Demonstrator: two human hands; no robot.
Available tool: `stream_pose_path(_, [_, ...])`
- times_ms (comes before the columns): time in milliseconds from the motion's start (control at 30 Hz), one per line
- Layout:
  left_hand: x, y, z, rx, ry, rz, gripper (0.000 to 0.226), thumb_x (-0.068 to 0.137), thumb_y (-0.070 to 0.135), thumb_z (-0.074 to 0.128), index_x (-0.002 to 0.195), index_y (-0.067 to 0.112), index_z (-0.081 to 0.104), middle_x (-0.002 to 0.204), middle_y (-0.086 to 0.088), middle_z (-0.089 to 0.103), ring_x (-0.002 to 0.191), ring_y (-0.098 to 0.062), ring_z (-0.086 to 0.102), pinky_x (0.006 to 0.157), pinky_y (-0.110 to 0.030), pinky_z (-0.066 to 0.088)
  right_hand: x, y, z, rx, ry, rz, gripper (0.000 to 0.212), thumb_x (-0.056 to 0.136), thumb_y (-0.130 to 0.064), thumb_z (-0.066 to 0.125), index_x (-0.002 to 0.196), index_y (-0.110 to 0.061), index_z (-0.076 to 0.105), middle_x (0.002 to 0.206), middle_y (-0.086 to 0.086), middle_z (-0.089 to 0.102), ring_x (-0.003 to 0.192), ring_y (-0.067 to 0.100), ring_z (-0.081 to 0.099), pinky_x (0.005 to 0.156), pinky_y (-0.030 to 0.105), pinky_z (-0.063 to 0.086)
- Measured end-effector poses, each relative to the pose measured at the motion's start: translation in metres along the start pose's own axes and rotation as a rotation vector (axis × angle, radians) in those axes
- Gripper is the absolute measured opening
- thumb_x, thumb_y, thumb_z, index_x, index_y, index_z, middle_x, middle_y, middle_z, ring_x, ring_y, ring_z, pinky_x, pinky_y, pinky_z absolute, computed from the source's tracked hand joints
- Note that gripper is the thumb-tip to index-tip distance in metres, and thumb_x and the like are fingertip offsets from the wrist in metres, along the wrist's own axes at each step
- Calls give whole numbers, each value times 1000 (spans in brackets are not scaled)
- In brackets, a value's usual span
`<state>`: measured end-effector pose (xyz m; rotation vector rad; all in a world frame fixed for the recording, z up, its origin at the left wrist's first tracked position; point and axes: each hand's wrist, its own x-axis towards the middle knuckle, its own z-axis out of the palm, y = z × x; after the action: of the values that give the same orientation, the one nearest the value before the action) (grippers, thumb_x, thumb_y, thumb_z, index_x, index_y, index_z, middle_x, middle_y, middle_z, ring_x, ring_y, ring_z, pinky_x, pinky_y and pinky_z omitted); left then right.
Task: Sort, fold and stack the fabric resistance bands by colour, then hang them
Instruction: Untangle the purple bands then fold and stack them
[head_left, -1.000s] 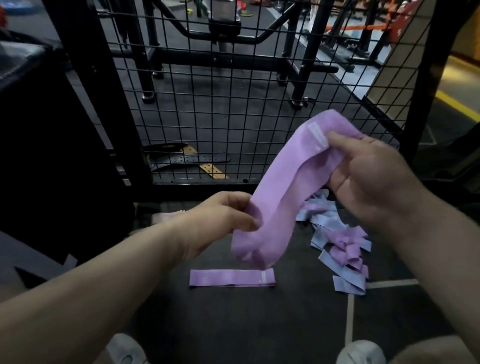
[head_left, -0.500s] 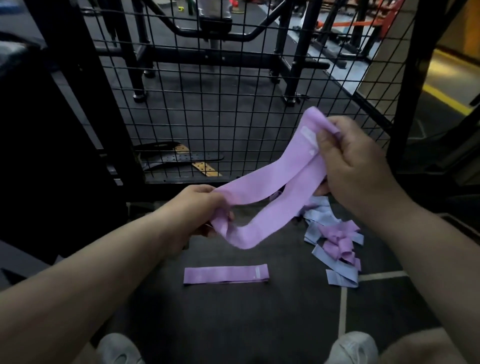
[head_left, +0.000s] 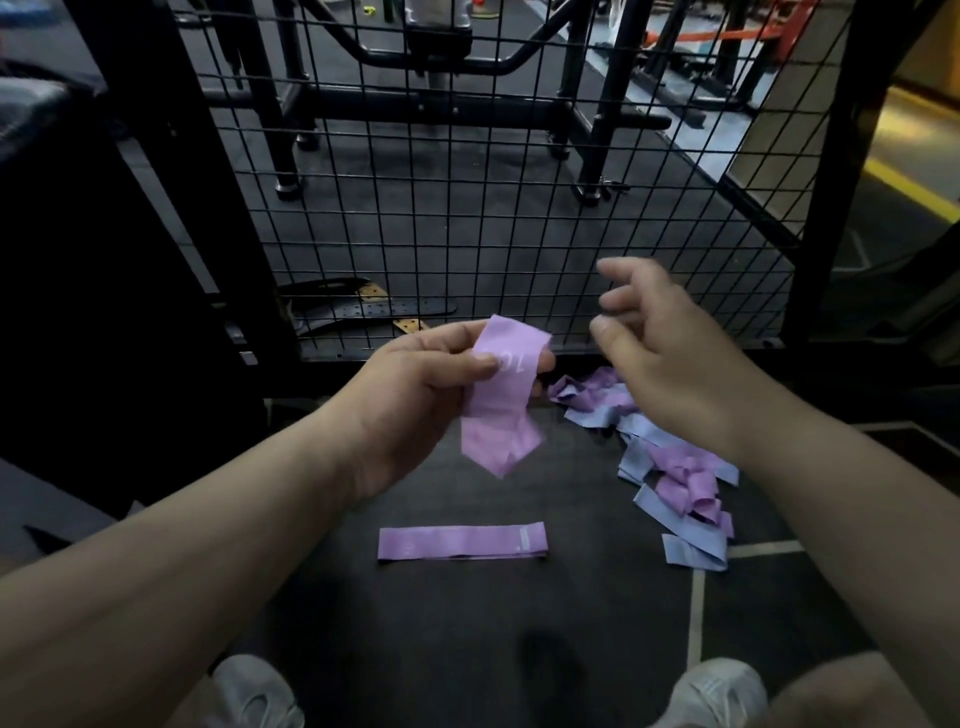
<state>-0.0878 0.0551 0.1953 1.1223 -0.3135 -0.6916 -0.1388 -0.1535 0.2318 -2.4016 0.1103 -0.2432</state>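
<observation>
Gym floor (head_left: 467, 649), by the wire mesh (head_left: 467, 208): a person's left hand (head_left: 415, 384) pinches a lilac band (head_left: 498, 415) near its top, thumb in front w/ fingers behind, grip clamped on the fabric. The lower end dangles free above the floor. The right hand (head_left: 670, 353) hovers just beside it, grip apart, fingers loosely bent, holding nothing. One folded band (head_left: 462, 543) lies flat below. A tangled heap (head_left: 675, 467) of lilac & blue bands sits to the right, unsorted. The fabric looks light, soft & floppy, prob. a bit stretchy. No breakage risk, but a fold will likely spring open unless pinched at the layered end, both thicknesses together, then laid flat.
</observation>
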Motion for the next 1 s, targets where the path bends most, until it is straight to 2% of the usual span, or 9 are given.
stream_pose_path(100, [-1,0,1,-86,-22,-58,47,82,-9,49,128,-4,58,121,-22,62,112,-38,60,90,-38,55,-4,-8,6,89,-45,-17,26,96,-26,57,121,-33,53,104,-9,60,94,9,60,91,34,51])
stream_pose_path(233, [-1,0,-1,-151,-8,-94,52,79,-18,37,125,-7,59,109,-23,61,91,-30,65,80,-35,58,-14,-17,11,32,-204,-124,16,94,-38,60,108,-37,52,87,-5,61,79,12,59,73,36,52])
stream_pose_path(400, [-1,2,-1,-181,60,-112,51,78,-20,31,123,-13,55,127,-33,58,109,-39,61,96,-40,50,-22,-14,19,-63,-200,-199,44,77,-52,73,109,-41,44,116,-14,42,108,2,49,90,29,47])
stream_pose_path(467, [-1,2,-3,-220,55,-109,55,71,-18,34,121,-16,56,127,-34,57,111,-43,53,99,-43,42,-23,-15,21,-187,-171,-346,45,74,-48,78,107,-35,52,117,-10,40,111,10,47,95,37,46])
stream_pose_path(567, [-2,3,-3,-255,21,-125,59,67,-15,29,120,-17,55,120,-31,61,107,-41,58,95,-40,51,-19,-13,29,-345,-48,-581,23,79,-30,79,95,-21,65,108,-3,52,100,19,50,91,43,44])
stream_pose_path(733, [-4,7,-5,-301,-4,-141,66,62,-10,32,125,-20,48,126,-34,57,110,-41,57,102,-43,47,-15,-10,30,-347,2,-632,2,91,-18,65,90,-17,64,103,-4,58,96,19,55,89,34,40])
stream_pose_path(800, [0,5,-5,-191,71,-206,66,64,-7,36,130,-16,46,119,-31,58,102,-40,50,94,-41,50,-14,-12,29,-258,4,-573,2,94,-17,58,93,-16,60,101,-5,60,95,18,57,89,36,44])
stream_pose_path(900, [7,-10,-9,313,399,-304,46,79,-6,44,124,1,52,97,-19,60,83,-32,53,66,-37,45,-13,-15,26,-114,75,-447,8,99,-23,54,101,-16,57,91,-5,63,85,15,60,83,40,50])
stream_pose_path(1000, [6,-16,-10,409,378,-99,59,59,2,49,117,11,58,106,-13,66,98,-26,60,66,-27,48,-11,-17,22,69,91,-345,6,97,-19,59,102,-17,58,89,-6,64,85,11,63,78,36,53])
